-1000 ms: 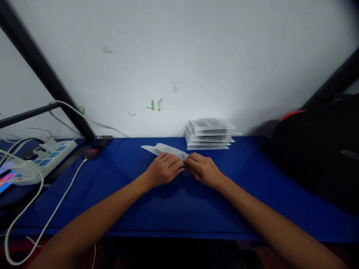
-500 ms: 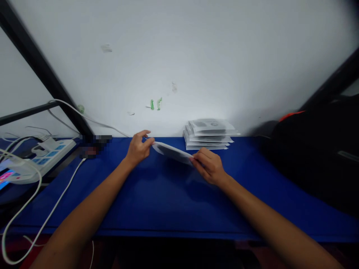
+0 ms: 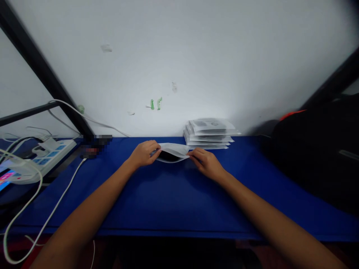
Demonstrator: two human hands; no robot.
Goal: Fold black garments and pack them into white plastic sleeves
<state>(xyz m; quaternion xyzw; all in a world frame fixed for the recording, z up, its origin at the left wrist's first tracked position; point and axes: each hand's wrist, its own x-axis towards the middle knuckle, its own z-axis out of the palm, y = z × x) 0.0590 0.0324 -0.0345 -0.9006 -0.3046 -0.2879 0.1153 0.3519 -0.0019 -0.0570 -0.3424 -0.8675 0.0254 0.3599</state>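
Observation:
A white translucent plastic pouch (image 3: 175, 148) is stretched between my two hands above the blue tabletop. Its near edge gapes, and the inside looks dark. My left hand (image 3: 144, 154) pinches the left corner of the mouth between thumb and fingers. At the opposite corner my right hand (image 3: 206, 163) has thumb and fingertips closed on the edge. Just behind and to the right, several similar white pouches (image 3: 209, 129) lie in an uneven stack against the wall; the top one shows grey, dark shapes.
A black bag (image 3: 316, 157) with an orange edge fills the right side of the blue table (image 3: 168, 201). On the left are a white power strip (image 3: 54, 153) with plugs, looping white cables (image 3: 63, 194), a lit screen (image 3: 6, 178) and a blurred-out dark item (image 3: 95, 146).
My left hand has come down and gripped the pouch's left corner more fully. The pouch has gone from slanted and nearly flat to level, with its mouth spread apart.

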